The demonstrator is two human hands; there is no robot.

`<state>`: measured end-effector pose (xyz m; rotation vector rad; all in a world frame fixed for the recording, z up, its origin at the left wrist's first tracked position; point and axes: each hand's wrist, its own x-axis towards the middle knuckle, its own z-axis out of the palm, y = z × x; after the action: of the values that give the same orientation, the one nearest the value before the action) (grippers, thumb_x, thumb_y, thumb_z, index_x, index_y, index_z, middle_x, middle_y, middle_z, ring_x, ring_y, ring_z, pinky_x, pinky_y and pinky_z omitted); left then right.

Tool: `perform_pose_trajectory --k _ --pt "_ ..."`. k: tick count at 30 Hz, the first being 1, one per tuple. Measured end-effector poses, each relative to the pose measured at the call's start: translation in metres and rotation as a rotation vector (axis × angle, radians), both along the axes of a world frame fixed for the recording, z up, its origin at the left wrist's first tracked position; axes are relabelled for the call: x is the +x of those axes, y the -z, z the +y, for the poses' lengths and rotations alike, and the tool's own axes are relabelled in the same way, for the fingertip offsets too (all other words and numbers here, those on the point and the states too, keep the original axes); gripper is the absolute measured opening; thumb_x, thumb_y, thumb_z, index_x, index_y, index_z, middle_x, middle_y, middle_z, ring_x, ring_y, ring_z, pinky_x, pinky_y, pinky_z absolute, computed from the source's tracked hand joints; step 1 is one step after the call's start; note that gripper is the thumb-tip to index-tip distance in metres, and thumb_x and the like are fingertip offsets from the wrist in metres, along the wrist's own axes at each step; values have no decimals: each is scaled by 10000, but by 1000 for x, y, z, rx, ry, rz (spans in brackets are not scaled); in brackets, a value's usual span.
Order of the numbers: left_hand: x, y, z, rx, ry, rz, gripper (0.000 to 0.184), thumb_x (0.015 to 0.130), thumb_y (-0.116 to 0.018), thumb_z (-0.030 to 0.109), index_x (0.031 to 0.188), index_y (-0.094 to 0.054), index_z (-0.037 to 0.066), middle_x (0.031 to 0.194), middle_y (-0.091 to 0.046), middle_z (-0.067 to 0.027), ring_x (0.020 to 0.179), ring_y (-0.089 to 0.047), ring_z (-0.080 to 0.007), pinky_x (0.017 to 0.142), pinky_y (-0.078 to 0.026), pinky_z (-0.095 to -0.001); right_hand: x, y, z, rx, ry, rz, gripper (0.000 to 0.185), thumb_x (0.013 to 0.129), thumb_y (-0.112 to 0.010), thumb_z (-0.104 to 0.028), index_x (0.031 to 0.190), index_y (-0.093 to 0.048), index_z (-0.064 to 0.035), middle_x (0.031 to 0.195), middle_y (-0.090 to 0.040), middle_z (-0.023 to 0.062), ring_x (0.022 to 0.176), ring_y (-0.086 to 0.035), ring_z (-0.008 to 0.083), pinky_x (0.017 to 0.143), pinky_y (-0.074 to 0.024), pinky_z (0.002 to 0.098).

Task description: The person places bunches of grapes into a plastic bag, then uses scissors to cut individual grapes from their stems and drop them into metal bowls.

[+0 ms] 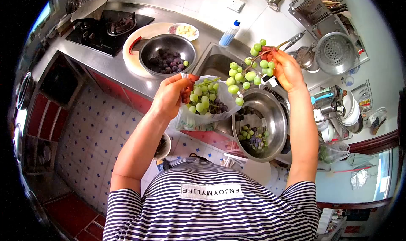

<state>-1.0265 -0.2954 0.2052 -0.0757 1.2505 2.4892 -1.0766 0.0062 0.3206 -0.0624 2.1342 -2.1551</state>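
Grapes (250,76) hang from right fingers (277,55), seemingly stem-pinched; left fingers (184,81) grip bag (188,121).

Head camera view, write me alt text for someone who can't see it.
A person's right hand holds up a bunch of green grapes near a kitchen sink, while the left hand grips a plastic bag of green and dark grapes. More grapes lie in a metal basin and in a metal bowl on a round board.

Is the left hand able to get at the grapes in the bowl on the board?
Probably not as things stand: the bowl looks near, but the left hand is holding the bag.
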Motion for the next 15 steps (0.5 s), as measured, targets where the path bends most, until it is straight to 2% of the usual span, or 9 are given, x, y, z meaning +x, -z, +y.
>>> perform_pose_trajectory --k 3,8,11,12,13,15 --pt "-1 2 0 9 6 10 201 869 -467 78 983 -613 -1 674 -496 26 533 -418 -51 478 -347 -197 -1 6 6 -50 -85 53 277 921 -433 -118 1138 -515 33 1040 -597 104 896 -586 168 749 -485 276" --pt "0 2 0 -23 18 33 195 875 -470 88 970 -613 -3 701 -524 9 539 -434 -61 478 -351 -199 0 9 29 -107 -254 92 275 925 -437 -128 1126 -520 40 1075 -582 122 960 -562 203 861 -440 313" --pt "2 -1 -1 -44 45 19 194 875 -471 90 972 -612 -2 715 -541 -1 546 -450 -64 483 -354 -192 4 10 36 -77 -133 168 293 916 -469 -166 1127 -513 33 1047 -574 99 939 -543 188 839 -437 315" --pt "2 1 -1 -23 59 13 190 871 -483 97 973 -611 1 731 -556 -6 554 -460 -64 489 -348 -184 3 8 46 -53 -172 153 284 915 -462 -155 1124 -510 32 1053 -571 104 950 -540 196 844 -436 323" --pt "3 2 0 -28 48 14 190 871 -483 97 973 -611 1 731 -556 -6 554 -460 -64 489 -348 -184 3 12 55 -78 -90 139 283 917 -440 -137 1136 -498 34 1071 -568 114 959 -538 204 859 -428 323" --pt "6 0 1 -52 16 22 187 864 -487 96 970 -612 4 743 -566 -8 554 -459 -61 494 -346 -177 6 9 64 -46 -184 144 292 919 -420 -130 1149 -487 36 1091 -561 124 982 -535 211 875 -420 332"
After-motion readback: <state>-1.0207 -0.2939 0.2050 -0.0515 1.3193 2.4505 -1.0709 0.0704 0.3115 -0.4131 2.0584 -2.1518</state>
